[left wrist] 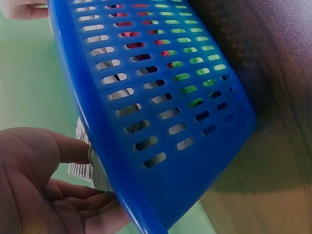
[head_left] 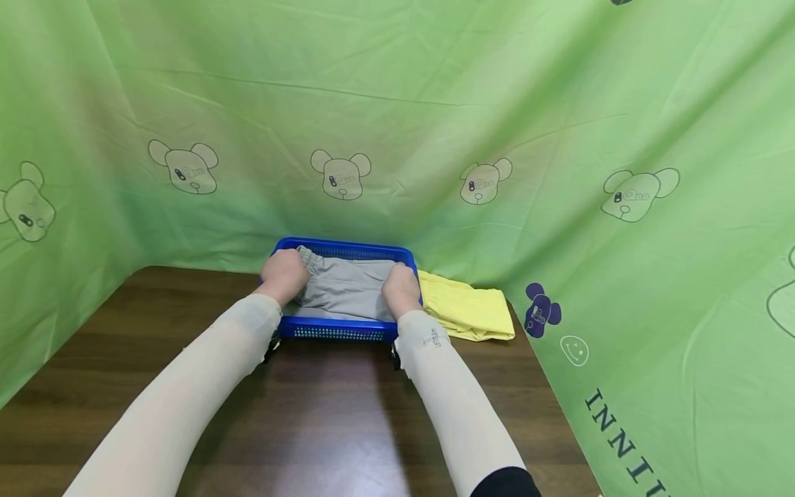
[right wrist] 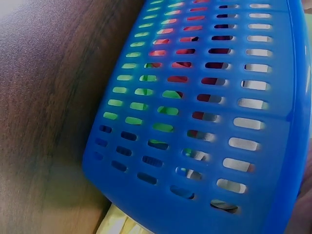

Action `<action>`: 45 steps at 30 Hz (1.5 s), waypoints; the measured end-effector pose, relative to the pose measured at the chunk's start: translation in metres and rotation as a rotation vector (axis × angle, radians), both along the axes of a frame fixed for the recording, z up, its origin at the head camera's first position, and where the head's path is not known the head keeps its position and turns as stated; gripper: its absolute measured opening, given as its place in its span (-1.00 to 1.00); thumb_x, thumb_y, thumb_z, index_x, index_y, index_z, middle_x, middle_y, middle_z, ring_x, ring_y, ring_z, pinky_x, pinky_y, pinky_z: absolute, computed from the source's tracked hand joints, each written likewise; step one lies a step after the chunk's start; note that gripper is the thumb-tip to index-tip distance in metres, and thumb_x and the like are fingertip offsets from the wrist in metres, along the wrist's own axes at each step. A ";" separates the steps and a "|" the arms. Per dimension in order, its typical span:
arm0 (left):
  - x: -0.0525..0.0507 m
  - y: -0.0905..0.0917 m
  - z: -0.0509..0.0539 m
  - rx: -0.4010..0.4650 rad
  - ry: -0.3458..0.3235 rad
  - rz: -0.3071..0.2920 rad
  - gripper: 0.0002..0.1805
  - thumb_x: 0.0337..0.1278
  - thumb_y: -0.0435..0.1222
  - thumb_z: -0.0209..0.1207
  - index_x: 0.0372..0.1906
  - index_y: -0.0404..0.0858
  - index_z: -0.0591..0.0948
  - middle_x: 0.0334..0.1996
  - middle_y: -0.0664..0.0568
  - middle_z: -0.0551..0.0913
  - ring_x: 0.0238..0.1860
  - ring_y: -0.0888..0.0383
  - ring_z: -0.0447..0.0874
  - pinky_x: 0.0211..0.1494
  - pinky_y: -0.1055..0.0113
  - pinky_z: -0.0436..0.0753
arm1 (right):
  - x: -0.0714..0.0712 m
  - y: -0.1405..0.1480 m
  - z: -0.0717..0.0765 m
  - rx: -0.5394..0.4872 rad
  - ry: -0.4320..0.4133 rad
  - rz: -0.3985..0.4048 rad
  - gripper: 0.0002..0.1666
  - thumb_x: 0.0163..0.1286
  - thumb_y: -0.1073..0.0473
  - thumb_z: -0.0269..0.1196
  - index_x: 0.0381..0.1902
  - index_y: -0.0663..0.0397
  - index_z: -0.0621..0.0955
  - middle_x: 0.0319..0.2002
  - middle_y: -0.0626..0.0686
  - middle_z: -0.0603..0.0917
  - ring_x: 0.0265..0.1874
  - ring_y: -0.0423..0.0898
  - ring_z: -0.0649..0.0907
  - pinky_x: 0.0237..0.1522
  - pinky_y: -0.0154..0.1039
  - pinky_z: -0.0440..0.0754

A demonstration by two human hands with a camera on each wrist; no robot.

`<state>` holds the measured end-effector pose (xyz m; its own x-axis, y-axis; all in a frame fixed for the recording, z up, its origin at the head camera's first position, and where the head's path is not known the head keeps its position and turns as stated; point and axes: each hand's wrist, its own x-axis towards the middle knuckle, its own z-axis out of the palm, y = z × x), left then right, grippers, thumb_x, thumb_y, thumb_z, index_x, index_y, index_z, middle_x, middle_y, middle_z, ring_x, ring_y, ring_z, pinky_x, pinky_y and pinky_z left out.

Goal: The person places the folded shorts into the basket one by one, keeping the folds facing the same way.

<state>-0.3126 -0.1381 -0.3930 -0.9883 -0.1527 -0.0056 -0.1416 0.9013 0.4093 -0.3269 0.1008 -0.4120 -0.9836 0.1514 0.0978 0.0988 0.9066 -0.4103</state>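
A blue plastic basket (head_left: 338, 322) with slotted sides stands on the table. Folded in its top lies a grey garment (head_left: 348, 283) with a gathered elastic edge. My left hand (head_left: 284, 275) is at the basket's left end; in the left wrist view its thumb and fingers pinch the garment's ribbed edge (left wrist: 80, 170) beside the rim. Over the right end, my right hand (head_left: 401, 284) has curled fingers and grips the garment's other end. The right wrist view shows mostly the basket wall (right wrist: 146, 204), hiding those fingertips. Red cloth (right wrist: 178, 79) and green cloth (right wrist: 123, 77) show through the slots.
A folded yellow cloth (head_left: 472, 310) lies on the table just right of the basket. The brown wooden table (head_left: 323, 407) extends toward me. A green curtain (head_left: 410, 214) with printed bear heads hangs close behind the basket and along both sides.
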 end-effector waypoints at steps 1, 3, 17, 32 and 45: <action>0.000 0.000 0.000 -0.012 0.005 0.001 -0.81 0.26 -0.33 0.06 -0.33 -0.30 0.66 -0.13 -0.28 0.72 -0.36 -0.04 0.60 -0.48 0.04 0.62 | 0.000 0.000 0.000 0.005 -0.004 0.002 -0.70 0.53 0.31 0.03 0.07 0.23 0.62 0.05 0.25 0.71 -0.01 0.13 0.73 -0.09 0.04 0.73; 0.000 0.001 0.002 -0.031 0.006 0.005 -0.79 0.27 -0.33 0.04 -0.29 -0.32 0.67 -0.12 -0.28 0.72 -0.37 -0.02 0.61 -0.46 0.02 0.64 | 0.001 0.000 0.001 0.017 -0.014 0.008 -0.70 0.53 0.31 0.02 0.05 0.20 0.64 0.07 0.24 0.71 0.01 0.12 0.72 -0.08 0.03 0.72; 0.007 0.010 0.002 -0.109 0.009 0.031 -0.68 0.36 -0.32 0.02 -0.08 -0.44 0.70 -0.03 -0.41 0.68 -0.06 -0.33 0.65 -0.14 -0.14 0.71 | 0.007 0.001 0.007 0.076 -0.102 0.104 -0.75 0.49 0.32 0.04 -0.08 0.17 0.65 0.06 0.20 0.71 -0.05 0.04 0.69 -0.04 -0.06 0.69; 0.009 0.009 0.001 -0.064 0.040 0.006 -0.69 0.41 -0.41 -0.03 -0.06 -0.45 0.70 -0.11 -0.39 0.72 -0.17 -0.27 0.74 -0.22 -0.12 0.73 | 0.007 0.001 0.003 0.102 -0.107 0.112 -0.70 0.51 0.32 0.03 0.03 0.20 0.65 0.09 0.21 0.70 -0.04 0.05 0.70 -0.06 -0.06 0.70; 0.012 0.003 0.000 -0.052 0.070 0.008 -0.67 0.40 -0.44 -0.05 0.04 -0.44 0.68 -0.07 -0.36 0.73 -0.15 -0.21 0.76 -0.28 -0.10 0.74 | 0.011 -0.004 0.003 0.094 -0.098 0.081 -0.72 0.53 0.31 0.04 -0.03 0.15 0.69 0.06 0.21 0.72 -0.11 0.07 0.73 -0.20 -0.01 0.72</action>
